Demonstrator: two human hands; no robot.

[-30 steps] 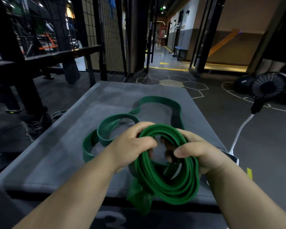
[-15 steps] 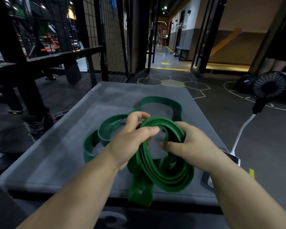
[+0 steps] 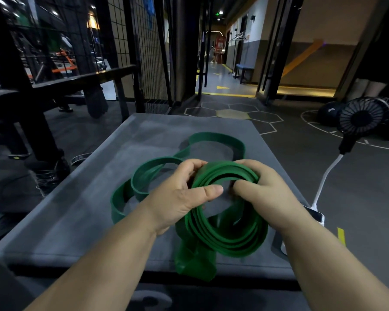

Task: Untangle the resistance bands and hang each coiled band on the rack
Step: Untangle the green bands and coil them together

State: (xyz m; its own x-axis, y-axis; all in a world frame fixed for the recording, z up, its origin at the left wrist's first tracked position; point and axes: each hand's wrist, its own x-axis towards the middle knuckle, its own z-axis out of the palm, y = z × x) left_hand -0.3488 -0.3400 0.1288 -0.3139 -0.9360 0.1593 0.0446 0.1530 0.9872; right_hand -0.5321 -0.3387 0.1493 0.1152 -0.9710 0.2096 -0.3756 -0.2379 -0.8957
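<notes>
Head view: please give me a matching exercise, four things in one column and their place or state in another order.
1. coil
2. loose loops
3. fan
4. white cable

a. black, right of the grey box
b. gripped by left hand and right hand
c. lying on the box behind the hands
d. runs down from the fan

Pairs: 1-b, 2-c, 3-a, 4-d

Plain dark green: coiled band and loose band loops. Mottled grey: padded top. Dark grey floor bears white hexagon outlines and white curved lines; one hexagon is filled dull yellow. The fan is black, its cable white. The mesh panel is a black grid. The bench is blue. The wall stripe is orange on beige.
</notes>
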